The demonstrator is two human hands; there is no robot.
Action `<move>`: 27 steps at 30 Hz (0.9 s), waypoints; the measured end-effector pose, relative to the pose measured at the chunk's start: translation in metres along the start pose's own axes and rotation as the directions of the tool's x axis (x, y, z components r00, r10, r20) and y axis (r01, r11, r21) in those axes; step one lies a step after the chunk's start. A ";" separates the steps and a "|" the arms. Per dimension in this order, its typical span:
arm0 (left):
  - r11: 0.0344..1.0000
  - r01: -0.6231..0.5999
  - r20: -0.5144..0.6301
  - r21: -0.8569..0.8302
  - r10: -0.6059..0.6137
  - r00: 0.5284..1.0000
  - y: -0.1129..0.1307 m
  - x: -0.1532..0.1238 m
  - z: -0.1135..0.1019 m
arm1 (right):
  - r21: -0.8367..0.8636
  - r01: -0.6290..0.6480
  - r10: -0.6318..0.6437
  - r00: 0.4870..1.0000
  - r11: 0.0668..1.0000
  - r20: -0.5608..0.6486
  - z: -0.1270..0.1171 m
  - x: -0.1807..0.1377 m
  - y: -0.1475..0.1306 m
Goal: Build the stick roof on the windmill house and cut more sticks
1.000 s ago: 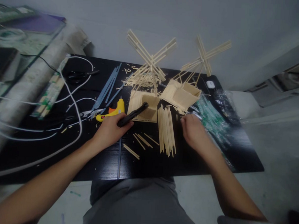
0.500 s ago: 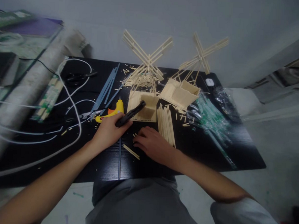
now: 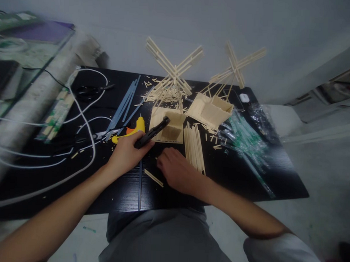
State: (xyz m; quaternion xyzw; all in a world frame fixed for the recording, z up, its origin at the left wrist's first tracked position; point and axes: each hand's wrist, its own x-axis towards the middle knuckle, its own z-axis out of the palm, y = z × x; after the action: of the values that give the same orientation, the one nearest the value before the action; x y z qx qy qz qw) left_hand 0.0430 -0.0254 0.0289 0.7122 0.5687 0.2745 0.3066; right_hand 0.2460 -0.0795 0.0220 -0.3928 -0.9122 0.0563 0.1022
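My left hand is closed round a long black tool, whose kind I cannot make out; its far end points up and right. Behind the tool stands a wooden stick model with a square base, an open box and crossed blades. My right hand is low over the table, fingers curled together and pointing left; what they hold, if anything, is hidden. Two short wooden sticks lie just left of it. A bundle of longer wooden sticks lies beyond the right hand.
A yellow glue gun lies beside my left hand. Blue-grey strips, black scissors and a looping white cable are at left. A second windmill-like model and clear-green plastic packaging are at right.
My right hand's fingers have drawn in and closed over the small stick pieces at their tips. My left hand keeps the black tool in nearly the same place.
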 end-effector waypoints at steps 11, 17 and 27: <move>1.000 -0.021 -0.007 0.010 0.021 1.000 0.002 0.001 0.001 | 0.053 -0.507 0.495 0.807 0.860 -0.321 -0.031 -0.074 0.092; 1.000 -0.016 -0.013 0.019 0.016 1.000 -0.001 0.001 0.002 | 0.207 -0.323 0.360 0.916 0.924 -0.177 -0.014 -0.051 0.023; 1.000 0.018 -0.011 0.022 -0.018 1.000 0.005 -0.001 -0.001 | 0.198 -0.368 0.387 0.920 0.908 -0.062 0.011 -0.038 -0.023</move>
State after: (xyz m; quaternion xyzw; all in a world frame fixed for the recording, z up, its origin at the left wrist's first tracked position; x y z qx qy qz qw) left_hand 0.0458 -0.0270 0.0335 0.7089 0.5798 0.2693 0.2981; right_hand 0.2526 -0.1226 0.0101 -0.5531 -0.8036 0.1386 0.1704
